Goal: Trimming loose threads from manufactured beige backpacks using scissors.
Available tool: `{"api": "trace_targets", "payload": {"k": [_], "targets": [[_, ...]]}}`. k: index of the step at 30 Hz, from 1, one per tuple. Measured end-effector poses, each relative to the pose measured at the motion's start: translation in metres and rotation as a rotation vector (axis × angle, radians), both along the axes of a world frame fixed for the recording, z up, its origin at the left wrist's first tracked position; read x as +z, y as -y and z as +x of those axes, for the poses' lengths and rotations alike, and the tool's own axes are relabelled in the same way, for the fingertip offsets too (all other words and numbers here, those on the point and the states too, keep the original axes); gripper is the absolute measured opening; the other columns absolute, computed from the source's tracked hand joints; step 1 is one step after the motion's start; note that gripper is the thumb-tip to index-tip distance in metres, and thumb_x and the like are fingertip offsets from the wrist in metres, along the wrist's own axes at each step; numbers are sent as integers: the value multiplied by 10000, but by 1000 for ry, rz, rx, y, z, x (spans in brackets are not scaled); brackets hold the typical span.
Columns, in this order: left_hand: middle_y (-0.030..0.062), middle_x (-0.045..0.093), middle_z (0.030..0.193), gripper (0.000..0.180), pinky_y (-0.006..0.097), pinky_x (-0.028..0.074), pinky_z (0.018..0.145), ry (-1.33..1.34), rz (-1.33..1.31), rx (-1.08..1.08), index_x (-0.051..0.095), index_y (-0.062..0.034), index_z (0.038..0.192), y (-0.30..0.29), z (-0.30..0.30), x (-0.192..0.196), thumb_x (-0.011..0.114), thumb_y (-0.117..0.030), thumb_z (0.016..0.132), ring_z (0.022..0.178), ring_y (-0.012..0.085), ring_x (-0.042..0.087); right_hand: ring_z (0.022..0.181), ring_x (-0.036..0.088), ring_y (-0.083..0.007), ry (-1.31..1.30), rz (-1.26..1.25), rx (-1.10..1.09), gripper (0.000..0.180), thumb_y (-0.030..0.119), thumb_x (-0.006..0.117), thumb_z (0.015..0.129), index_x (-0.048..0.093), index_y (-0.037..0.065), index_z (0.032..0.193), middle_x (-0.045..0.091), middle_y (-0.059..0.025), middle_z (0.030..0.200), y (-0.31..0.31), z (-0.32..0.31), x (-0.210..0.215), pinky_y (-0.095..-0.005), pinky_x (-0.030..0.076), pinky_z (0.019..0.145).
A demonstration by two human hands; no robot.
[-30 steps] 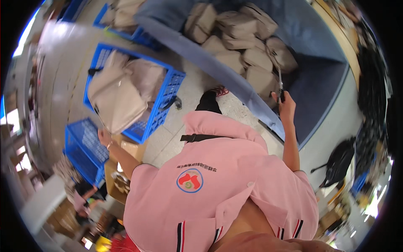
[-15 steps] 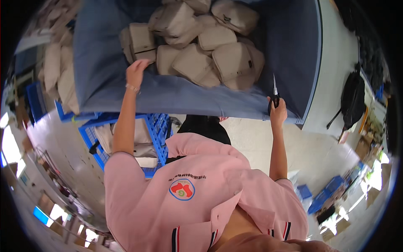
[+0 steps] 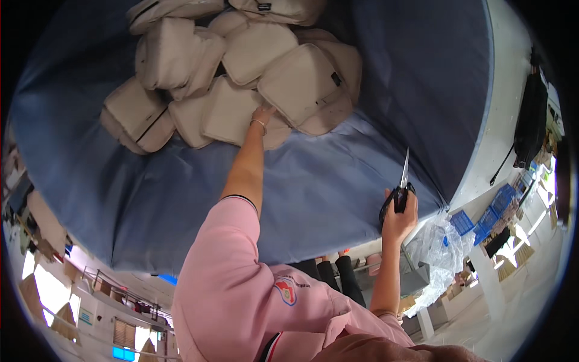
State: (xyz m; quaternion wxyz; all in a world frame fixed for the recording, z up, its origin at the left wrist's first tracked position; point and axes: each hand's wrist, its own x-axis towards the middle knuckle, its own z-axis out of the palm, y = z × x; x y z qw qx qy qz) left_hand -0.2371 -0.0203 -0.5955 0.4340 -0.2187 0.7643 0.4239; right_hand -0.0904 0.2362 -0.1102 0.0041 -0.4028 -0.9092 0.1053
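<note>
— Left hand (image 3: 263, 114) first?
— Stretched far forward over the blue fabric-covered tabletop (image 3: 181, 181), fingers loosely curled and touching the near edge of a beige square padded pouch (image 3: 232, 117) at the front of the heap of beige padded pouches (image 3: 241, 66). Not yet closed around it.
— Lie of that pouch?
— Flat, straight ahead of the fingertips, long side running roughly left to right. Much nearer the left hand than the right.
— Right hand (image 3: 398, 214)?
— Back at the tabletop's near edge, clenched around black-handled scissors (image 3: 401, 190), blades shut and pointing away.
— Changed since half a second ago?
— Left hand moved rightward and deeper into the pile; scissors held as before.
</note>
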Motion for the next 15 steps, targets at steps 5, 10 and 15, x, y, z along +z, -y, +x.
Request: {"api": "trace_targets", "payload": {"k": [5,10,15], "targets": [[151,652,1143,679,350,545,716,168,206,663,549,53,1236,-100,24,-4,876,-139,673,910,262,665,621,532,-241,99,26,-61,374,109,822,695,588,16,972,552,-87,777,3,2,1,-335,447,589],[133,651,1153,583,353,557,769,233,245,633,567,62,1204,-62,-22,-22,845,-90,715,962,264,662,577,487,-207,29,-62,-55,394,122,827,688,576,7,969,508,-86,739,10,-10,1,-311,417,554],[129,640,1187,455,374,520,921,298,734,633,582,35,1190,-56,-76,74,766,2,775,1079,259,622,578,519,-234,-72,-85,-95,405,179,823,704,591,20,996,543,-89,756,10,-9,3,-333,441,554]]}}
